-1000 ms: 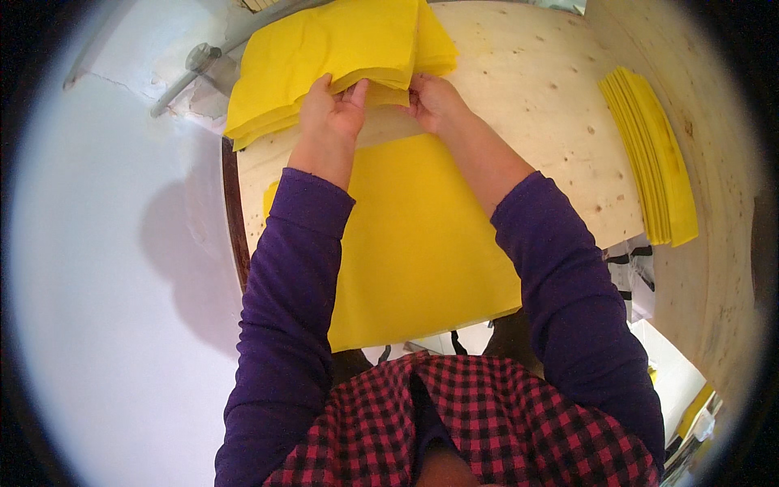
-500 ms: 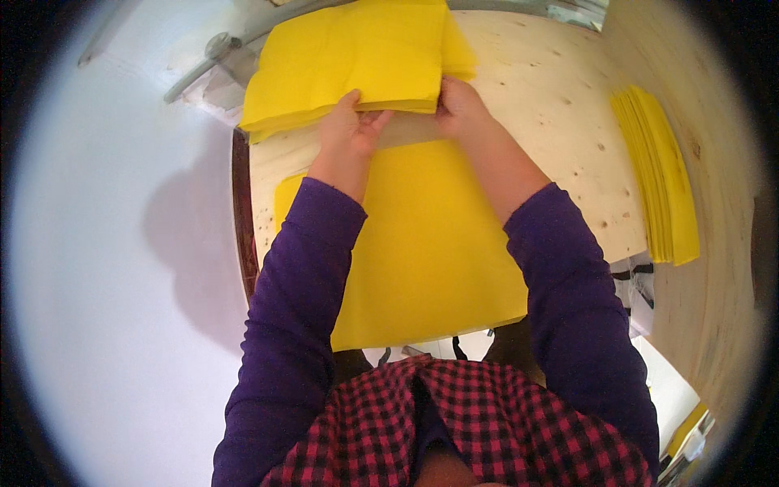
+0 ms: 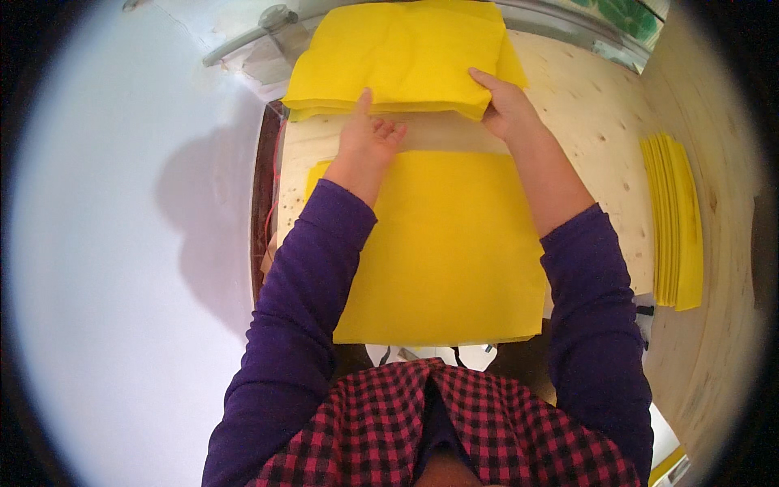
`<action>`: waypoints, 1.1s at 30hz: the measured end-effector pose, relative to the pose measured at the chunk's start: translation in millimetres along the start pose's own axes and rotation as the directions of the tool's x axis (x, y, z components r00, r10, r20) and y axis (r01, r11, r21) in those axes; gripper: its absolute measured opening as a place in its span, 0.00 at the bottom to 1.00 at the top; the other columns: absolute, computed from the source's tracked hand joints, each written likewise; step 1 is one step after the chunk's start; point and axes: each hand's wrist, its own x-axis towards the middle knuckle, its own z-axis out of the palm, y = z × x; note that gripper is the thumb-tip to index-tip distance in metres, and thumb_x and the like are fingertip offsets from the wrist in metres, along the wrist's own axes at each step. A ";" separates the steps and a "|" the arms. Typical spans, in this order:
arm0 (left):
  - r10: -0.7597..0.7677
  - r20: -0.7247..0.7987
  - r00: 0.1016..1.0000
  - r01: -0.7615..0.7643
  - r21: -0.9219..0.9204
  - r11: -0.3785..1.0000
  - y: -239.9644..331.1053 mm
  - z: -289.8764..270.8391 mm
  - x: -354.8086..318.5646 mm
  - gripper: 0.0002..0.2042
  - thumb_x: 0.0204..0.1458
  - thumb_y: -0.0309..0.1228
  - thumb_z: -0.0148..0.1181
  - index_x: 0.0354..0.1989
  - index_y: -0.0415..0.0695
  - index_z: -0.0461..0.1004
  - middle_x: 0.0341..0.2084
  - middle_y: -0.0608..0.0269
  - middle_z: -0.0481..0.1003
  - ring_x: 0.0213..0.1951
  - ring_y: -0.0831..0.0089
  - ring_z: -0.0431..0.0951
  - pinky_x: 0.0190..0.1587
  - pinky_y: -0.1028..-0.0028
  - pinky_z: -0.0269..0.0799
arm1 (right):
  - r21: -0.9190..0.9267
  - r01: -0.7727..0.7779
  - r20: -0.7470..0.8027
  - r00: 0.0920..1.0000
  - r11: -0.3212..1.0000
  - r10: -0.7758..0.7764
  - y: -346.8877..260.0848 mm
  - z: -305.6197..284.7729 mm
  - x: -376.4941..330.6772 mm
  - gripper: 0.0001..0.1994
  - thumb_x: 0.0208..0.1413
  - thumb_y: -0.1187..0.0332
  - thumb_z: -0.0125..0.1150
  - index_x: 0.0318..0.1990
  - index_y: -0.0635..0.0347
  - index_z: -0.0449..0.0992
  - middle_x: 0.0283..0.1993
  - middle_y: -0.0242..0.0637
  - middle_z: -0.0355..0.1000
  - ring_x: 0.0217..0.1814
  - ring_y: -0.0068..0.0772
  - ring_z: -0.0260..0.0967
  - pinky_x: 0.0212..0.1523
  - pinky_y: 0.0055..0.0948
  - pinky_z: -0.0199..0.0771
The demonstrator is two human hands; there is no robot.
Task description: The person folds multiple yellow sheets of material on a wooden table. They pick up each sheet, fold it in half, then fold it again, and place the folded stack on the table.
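Observation:
A pile of yellow fabric-like sheets lies at the far end of a wooden work surface. My right hand grips its near right corner, thumb on top and the other fingers hidden at the edge. At the pile's near edge is my left hand, its thumb raised against the yellow material. The remaining fingers of that hand are loosely bent, visible in front of the edge and apart from the thumb. Between my forearms, closer to me, a second yellow stack lies flat.
More yellow folded sheets stand in a row along the right, beside a wooden panel. A white wall rises on the left. Beyond the far pile runs a grey rail, with a greenish patterned patch at the upper right.
My right thumb has come onto the top of the far pile's corner. My left fingers, formerly at the pile's underside, now show in front of its edge. The whole view has shifted slightly.

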 end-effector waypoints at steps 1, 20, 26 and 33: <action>0.018 -0.045 0.999 -0.020 -0.050 0.999 7.8 -6.5 6.7 0.34 0.49 0.39 0.63 0.58 0.39 0.49 0.44 0.52 0.59 0.42 0.61 0.63 0.46 0.57 0.68 | -0.018 0.008 0.015 1.000 1.000 -0.008 -4.4 1.3 1.9 0.20 0.56 0.71 0.57 0.54 0.65 0.63 0.52 0.45 0.68 0.51 0.42 0.69 0.50 0.40 0.74; 0.044 -0.042 0.998 -0.030 0.288 0.957 135.6 -74.2 104.9 0.25 0.50 0.45 0.60 0.48 0.40 0.63 0.37 0.53 0.68 0.37 0.61 0.71 0.37 0.66 0.71 | -0.150 0.003 0.031 1.000 0.989 0.002 -25.9 -8.2 4.0 0.20 0.55 0.71 0.57 0.54 0.66 0.62 0.51 0.44 0.68 0.51 0.41 0.69 0.52 0.39 0.74; 0.123 0.026 0.992 -0.125 0.303 0.945 143.2 -58.2 102.2 0.13 0.48 0.38 0.64 0.37 0.45 0.71 0.31 0.63 0.72 0.32 0.69 0.72 0.30 0.73 0.68 | -0.181 -0.001 0.011 1.000 0.983 0.003 -24.4 -7.5 0.9 0.20 0.56 0.71 0.57 0.54 0.66 0.62 0.52 0.44 0.67 0.52 0.41 0.69 0.53 0.38 0.73; 0.091 -0.014 0.996 -0.080 0.369 0.926 151.3 -47.2 92.7 0.09 0.47 0.28 0.64 0.37 0.45 0.72 0.33 0.62 0.74 0.34 0.66 0.75 0.33 0.71 0.72 | -0.136 0.011 -0.004 1.000 0.991 -0.012 -22.3 -12.2 3.9 0.19 0.56 0.71 0.56 0.54 0.67 0.63 0.51 0.45 0.68 0.51 0.41 0.70 0.53 0.39 0.73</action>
